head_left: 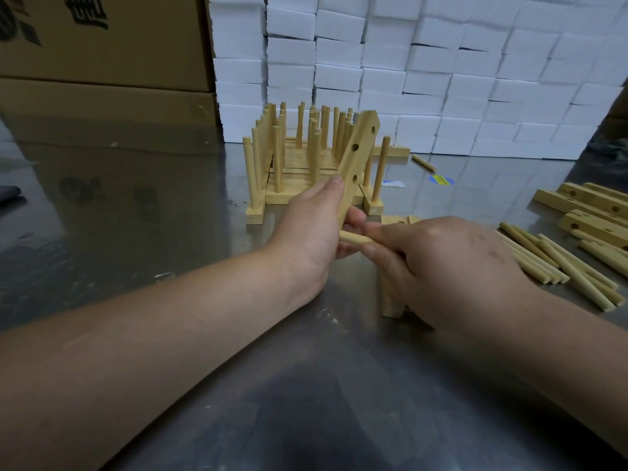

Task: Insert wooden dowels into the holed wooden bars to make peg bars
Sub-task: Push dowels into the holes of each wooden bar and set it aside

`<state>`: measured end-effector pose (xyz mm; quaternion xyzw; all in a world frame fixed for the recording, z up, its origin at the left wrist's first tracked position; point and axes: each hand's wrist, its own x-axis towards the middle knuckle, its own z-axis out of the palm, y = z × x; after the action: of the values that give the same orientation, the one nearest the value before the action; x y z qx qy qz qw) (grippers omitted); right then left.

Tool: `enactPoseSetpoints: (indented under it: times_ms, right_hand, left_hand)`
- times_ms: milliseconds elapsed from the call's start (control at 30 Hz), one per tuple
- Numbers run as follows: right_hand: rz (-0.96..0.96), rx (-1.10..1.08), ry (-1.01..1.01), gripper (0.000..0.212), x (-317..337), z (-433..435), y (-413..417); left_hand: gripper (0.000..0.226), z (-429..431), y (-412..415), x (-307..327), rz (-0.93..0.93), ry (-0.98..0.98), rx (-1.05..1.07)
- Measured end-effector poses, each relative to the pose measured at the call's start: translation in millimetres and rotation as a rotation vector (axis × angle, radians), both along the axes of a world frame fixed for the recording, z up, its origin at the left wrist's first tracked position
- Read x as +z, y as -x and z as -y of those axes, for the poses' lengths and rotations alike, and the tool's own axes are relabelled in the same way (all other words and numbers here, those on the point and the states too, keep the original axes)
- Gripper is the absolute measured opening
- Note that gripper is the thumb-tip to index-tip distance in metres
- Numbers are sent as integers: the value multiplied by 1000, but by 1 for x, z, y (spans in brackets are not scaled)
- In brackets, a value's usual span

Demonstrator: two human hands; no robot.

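Since the holed bar (359,149) looks light and stiff, the left hand (309,229) grips its lower end, just before the finished peg bars (289,197). The right hand (441,266) pinches a smooth dowel (353,237) near its tip.

L hand (312,232), R hand (448,266) both curled, gripping.

Vantage: head-worn, wide-angle view.
Facing: forward and down onto steel table (142,239).
Nearness: close, forearms (176,348) fill foreground.
Far limit: white block wall (441,79).
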<state>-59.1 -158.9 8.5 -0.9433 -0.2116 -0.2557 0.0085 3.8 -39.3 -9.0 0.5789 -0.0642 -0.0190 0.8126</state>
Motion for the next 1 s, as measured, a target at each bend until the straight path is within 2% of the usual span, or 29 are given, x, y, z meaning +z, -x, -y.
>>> enactPoseSetpoints:
  times_ms: [167,300,533,633,733,800,867,1000]
  right_hand:
    - [-133,-19,-228,55,0,-1,-1]
    - [-368,-44,-477,26,2,0,0]
    - [-553,15,-801,30,6,-3,-1]
    - [-534,1,-791,30,7,0,-3]
    - [-404,-33,-573,31,5,2,-3]
    - [-304,-53,-485,32,2,3,-4]
    - [-239,-77,-518,28,2,6,-4]
    - [-243,-86,-533,23,4,13,-3]
  left_hand:
    - [38,0,1,-3,112,-73,-13]
    - [38,1,3,-2,143,-36,-30]
    - [41,-1,8,1,229,-10,-83]
    - [40,-2,7,1,247,-15,-98]
    - [33,-3,5,-3,275,-92,-61]
    - [37,-4,1,-6,297,-191,19]
    - [44,-6,-1,-8,300,-298,79]
    - [37,-8,1,-10,377,-459,86]
